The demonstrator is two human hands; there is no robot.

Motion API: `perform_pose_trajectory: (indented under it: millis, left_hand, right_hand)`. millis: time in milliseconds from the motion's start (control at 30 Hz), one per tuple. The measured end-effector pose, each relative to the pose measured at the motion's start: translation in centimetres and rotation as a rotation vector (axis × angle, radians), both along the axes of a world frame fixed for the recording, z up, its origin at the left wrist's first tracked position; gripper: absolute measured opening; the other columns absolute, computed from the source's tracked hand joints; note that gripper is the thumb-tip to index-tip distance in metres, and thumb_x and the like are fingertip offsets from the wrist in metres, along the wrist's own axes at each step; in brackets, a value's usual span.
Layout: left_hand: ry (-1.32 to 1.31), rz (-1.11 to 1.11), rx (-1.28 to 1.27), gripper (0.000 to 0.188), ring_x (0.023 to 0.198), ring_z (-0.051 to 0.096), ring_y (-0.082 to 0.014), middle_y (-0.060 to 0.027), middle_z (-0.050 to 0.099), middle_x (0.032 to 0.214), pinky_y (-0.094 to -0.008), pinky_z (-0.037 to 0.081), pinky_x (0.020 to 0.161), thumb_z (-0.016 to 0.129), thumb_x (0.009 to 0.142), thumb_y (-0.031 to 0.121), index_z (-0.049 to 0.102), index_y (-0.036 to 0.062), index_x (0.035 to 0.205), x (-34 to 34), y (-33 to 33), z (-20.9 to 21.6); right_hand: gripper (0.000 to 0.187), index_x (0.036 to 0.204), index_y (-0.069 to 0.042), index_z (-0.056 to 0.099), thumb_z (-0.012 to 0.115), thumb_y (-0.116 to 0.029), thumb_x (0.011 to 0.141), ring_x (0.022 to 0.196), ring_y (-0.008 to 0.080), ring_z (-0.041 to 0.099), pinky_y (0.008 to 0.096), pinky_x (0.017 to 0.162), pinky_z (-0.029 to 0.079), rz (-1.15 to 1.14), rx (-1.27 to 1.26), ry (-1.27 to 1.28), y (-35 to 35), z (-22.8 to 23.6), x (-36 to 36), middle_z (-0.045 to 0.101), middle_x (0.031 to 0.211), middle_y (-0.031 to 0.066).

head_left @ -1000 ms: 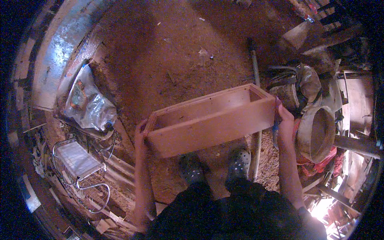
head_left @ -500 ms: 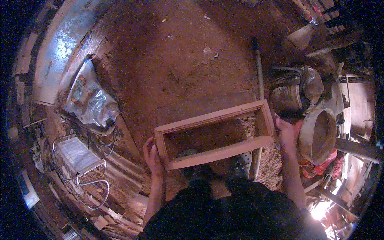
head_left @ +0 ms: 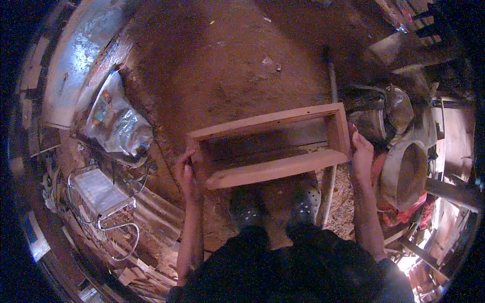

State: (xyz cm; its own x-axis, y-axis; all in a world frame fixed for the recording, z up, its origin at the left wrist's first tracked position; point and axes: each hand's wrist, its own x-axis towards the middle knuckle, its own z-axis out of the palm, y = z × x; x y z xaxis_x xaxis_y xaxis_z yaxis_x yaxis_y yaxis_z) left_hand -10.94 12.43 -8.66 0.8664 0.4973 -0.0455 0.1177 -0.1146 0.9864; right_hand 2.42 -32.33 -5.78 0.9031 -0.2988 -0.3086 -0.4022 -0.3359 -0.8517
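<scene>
"Well, where's that wooden frame (head_left: 278, 169)?"
"Between the left hand (head_left: 186, 174) and right hand (head_left: 361, 154), each clasping one end, neither nearer; its long axis runs crosswise, right end farther forward"

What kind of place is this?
Maybe a simple shed or workshop, though I can't be sure. The floor looks like bare earth, scraps of wood lie at the lower left, and the left hand and right hand hold a wooden frame.
</scene>
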Motion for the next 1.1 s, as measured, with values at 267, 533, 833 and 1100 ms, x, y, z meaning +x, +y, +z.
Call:
perform_pose_trajectory:
  millis: [267, 533, 833, 1100]
  left_hand:
    - [-0.123, -0.089, 0.08, 0.043, 0.115, 0.048, -0.0232, -0.0116, 0.056, 0.118, -0.0365, 0.032, 0.103, 0.052, 0.089, 0.035, 0.057, 0.0006, 0.114, 3.0, 0.9, -3.4]
    - [0.001, -0.01, 0.192, 0.039, 0.118, 0.045, -0.0252, -0.0106, 0.052, 0.123, -0.0376, 0.03, 0.105, 0.055, 0.09, 0.024, 0.051, 0.002, 0.121, 2.6, 0.2, -3.3]
    - [0.068, 0.145, 0.297, 0.042, 0.114, 0.05, -0.0307, -0.0175, 0.054, 0.121, -0.0401, 0.036, 0.101, 0.043, 0.098, 0.033, 0.052, -0.0009, 0.119, 2.5, 0.1, -9.4]
    - [0.157, 0.2, 0.208, 0.051, 0.112, 0.051, -0.0368, -0.0228, 0.054, 0.118, -0.0418, 0.038, 0.098, 0.042, 0.096, 0.043, 0.053, -0.0031, 0.117, 3.5, -1.2, -4.6]
  right_hand:
    - [0.035, 0.101, 0.003, 0.065, 0.051, -0.029, 0.097, 0.078, 0.0157, 0.058, 0.0303, 0.076, 0.047, -0.091, 0.118, -0.068, 2.8, -1.7, -1.3, 0.067, 0.091, 0.0085]
    - [0.039, 0.115, 0.003, 0.06, 0.048, -0.029, 0.097, 0.08, 0.0227, 0.06, 0.0335, 0.074, 0.048, 0.076, -0.287, 0.027, 3.2, -0.4, -0.7, 0.068, 0.091, 0.0153]
    - [0.048, 0.142, -0.007, 0.036, 0.046, -0.011, 0.095, 0.139, 0.0308, 0.027, 0.038, 0.112, 0.025, 0.96, -0.595, -0.312, 11.3, 1.9, 2.7, 0.037, 0.146, 0.014]
    - [0.054, 0.139, -0.003, 0.039, 0.054, -0.015, 0.089, 0.136, 0.0324, 0.033, 0.0437, 0.111, 0.028, 1.519, -0.661, -0.727, 25.5, 0.2, 4.3, 0.041, 0.143, 0.0155]
